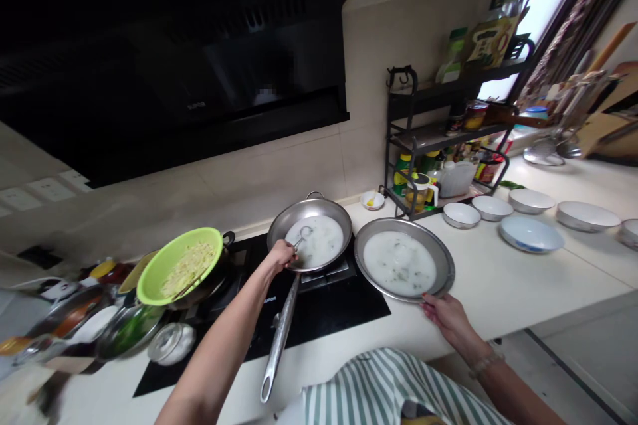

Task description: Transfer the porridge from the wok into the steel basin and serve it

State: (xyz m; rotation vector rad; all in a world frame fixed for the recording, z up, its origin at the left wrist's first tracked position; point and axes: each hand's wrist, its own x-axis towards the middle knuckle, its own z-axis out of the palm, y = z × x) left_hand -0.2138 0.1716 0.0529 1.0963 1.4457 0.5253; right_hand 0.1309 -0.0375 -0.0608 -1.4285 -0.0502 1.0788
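My left hand (283, 254) is closed around the handle of a small metal spoon (305, 233), its bowl at the surface of the milky soup (321, 242) in the steel wok (284, 218). The wok sits on the black stove, and its long handle (282, 339) points toward me. With my right hand (446, 315) I pinch the near rim of a wide metal basin (443, 259). That basin stands to the right of the wok, and cloudy white liquid (399, 262) with dark green bits is inside it.
On the left, a green colander (149, 275) holds pale shreds and chopsticks, near a glass jar (172, 343). Several white bowls (461, 215) and a pale blue plate (531, 234) stand to the right. Behind are a spice rack (413, 139) and a small dish (372, 200). The range hood (199, 80) hangs above.
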